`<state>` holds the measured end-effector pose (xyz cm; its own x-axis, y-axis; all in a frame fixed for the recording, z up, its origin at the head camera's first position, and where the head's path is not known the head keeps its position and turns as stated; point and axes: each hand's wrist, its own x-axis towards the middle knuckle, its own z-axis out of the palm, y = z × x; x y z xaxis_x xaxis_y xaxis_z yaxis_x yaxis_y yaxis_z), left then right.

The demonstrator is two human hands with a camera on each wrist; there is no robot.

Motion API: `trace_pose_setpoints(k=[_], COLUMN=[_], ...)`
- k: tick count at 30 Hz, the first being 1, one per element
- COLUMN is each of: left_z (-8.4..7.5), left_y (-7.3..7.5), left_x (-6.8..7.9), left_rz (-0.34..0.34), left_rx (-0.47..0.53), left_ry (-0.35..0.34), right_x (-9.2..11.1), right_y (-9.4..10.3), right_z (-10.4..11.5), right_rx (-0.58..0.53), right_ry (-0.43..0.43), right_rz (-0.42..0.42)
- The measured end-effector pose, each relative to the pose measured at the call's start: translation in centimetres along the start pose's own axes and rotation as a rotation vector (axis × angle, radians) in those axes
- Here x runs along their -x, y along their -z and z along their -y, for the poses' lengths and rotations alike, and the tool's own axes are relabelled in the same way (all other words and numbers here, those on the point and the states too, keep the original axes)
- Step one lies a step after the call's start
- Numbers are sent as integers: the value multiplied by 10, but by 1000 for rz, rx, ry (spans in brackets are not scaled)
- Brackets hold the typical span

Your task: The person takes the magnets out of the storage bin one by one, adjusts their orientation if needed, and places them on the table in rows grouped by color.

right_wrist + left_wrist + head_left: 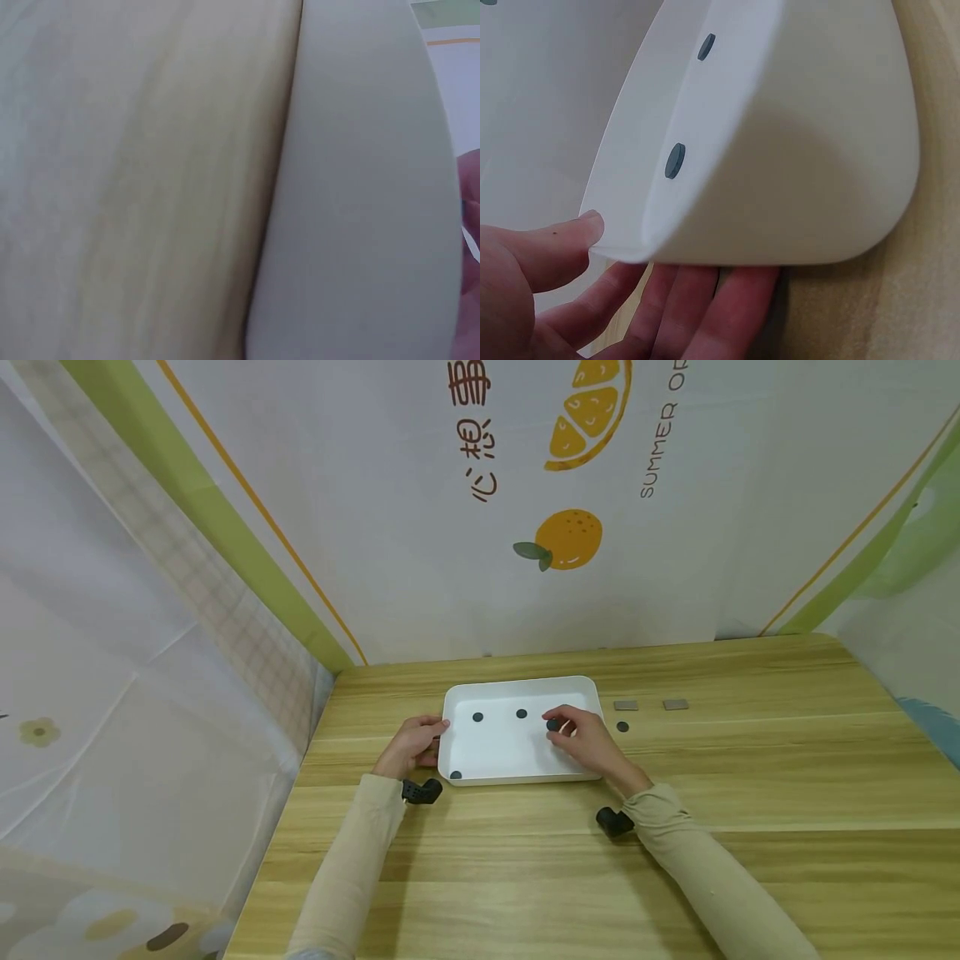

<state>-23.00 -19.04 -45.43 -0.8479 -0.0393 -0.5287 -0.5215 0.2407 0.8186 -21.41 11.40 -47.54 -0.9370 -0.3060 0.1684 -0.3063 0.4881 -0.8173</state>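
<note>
A white rectangular tray (510,753) rests on the wooden table in the head view. Its left end is in the grip of my left hand (411,745), the thumb (577,232) over the rim and the other fingers below against the outer wall. Over the tray's right part, my right hand (588,742) pinches a small dark disc (552,725) between thumb and fingers. Inside the tray lie a dark disc (477,717) at back left, a second disc (521,713) nearer the middle and a third disc (456,775) in the front left corner. The right wrist view shows mainly the tray's outer wall (360,195).
Right of the tray, a loose dark disc (622,727) lies on the table (510,860). Behind it sit a flat grey rectangular piece (626,705) and another grey piece (676,704) farther right. A printed curtain (420,568) hangs along the table's back edge.
</note>
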Motion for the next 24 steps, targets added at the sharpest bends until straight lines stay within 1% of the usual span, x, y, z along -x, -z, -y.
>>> trace_pose_setpoints(k=[7, 18, 24], left_z=[0, -3, -1], left_y=[0, 0, 0], left_x=[0, 1, 2], left_rz=[7, 3, 6], left_rx=[12, 2, -8], left_ry=[-3, 10, -7], right_x=[1, 5, 7], right_y=[11, 24, 32], right_z=[3, 7, 6], right_rx=[39, 58, 98], right_ry=[-7, 48, 64], right_rz=[-3, -6, -9])
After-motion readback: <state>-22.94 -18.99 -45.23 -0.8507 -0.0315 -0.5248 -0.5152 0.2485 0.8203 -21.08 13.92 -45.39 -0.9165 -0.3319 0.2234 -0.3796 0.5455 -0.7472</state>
